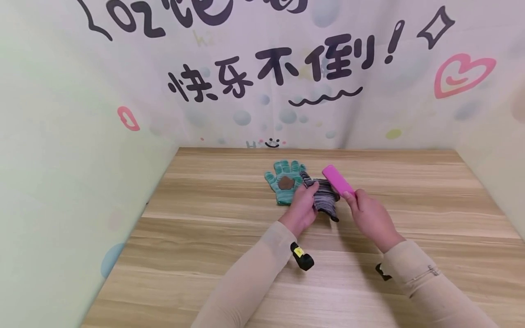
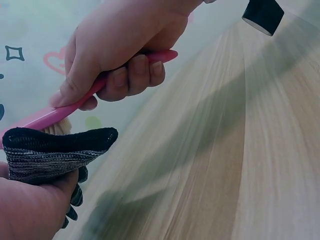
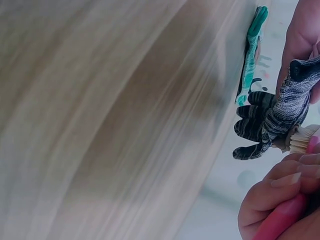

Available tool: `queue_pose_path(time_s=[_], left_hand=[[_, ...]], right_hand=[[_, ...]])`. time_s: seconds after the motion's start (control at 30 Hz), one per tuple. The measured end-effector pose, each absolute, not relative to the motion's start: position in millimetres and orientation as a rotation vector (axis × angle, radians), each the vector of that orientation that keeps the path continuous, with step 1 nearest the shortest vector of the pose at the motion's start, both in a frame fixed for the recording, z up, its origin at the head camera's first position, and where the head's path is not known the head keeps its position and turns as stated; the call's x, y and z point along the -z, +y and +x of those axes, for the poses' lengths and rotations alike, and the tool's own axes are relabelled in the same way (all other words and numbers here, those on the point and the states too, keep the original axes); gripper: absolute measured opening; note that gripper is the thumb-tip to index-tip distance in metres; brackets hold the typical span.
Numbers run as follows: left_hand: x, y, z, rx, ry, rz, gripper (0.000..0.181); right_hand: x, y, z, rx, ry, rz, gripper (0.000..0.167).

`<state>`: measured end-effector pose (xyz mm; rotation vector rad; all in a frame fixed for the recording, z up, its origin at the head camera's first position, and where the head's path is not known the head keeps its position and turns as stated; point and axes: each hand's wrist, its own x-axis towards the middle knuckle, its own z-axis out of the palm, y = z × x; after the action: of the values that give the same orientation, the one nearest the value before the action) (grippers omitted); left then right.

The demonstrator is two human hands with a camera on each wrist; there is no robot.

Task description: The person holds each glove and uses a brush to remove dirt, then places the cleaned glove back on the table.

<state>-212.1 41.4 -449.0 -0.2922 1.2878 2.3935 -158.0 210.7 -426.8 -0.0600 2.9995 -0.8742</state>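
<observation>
My left hand (image 1: 302, 206) grips a black-and-grey striped knit glove (image 1: 326, 197), held up off the table with its dark cuff facing me. My right hand (image 1: 374, 219) holds a pink brush (image 1: 337, 180) by its handle. Seen from the right wrist, the pale bristles (image 3: 302, 138) touch the glove's palm side, where a brownish patch (image 3: 283, 140) partly shows. The glove's fingers (image 3: 250, 122) hang loose beyond my left hand. A green knit glove (image 1: 283, 196) with a brown patch on it lies flat on the table, just behind my left hand.
The wood-grain table (image 1: 197, 255) reaches back to a printed cloth wall (image 1: 229, 123). Pale side walls stand at left and right. Black wrist camera straps (image 1: 302, 257) hang below both sleeves.
</observation>
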Motion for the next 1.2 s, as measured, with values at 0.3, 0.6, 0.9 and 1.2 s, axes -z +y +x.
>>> queue_pose_path(time_s=[0.3,0.6,0.9,1.2], left_hand=[[447.4,39.2,-211.2,-2.391,1.282,-0.304,0.04],[448.5,38.6,-211.5,-2.382,1.264,-0.258,0.039],[450.9,37.8,-212.3,-2.369,1.236,-0.212,0.043],[449.8,35.8,-211.9,-2.312,1.265,-0.205,0.034]], right_hand=[[425.9,214.4,-156.6,0.887,2.992,-0.041,0.061],[429.0,217.3,-157.7,0.89,3.022,-0.055,0.059],[427.7,217.6,-157.3,0.905,2.996,-0.048,0.062],[428.5,218.6,-158.4,0.897,2.982,-0.031,0.065]])
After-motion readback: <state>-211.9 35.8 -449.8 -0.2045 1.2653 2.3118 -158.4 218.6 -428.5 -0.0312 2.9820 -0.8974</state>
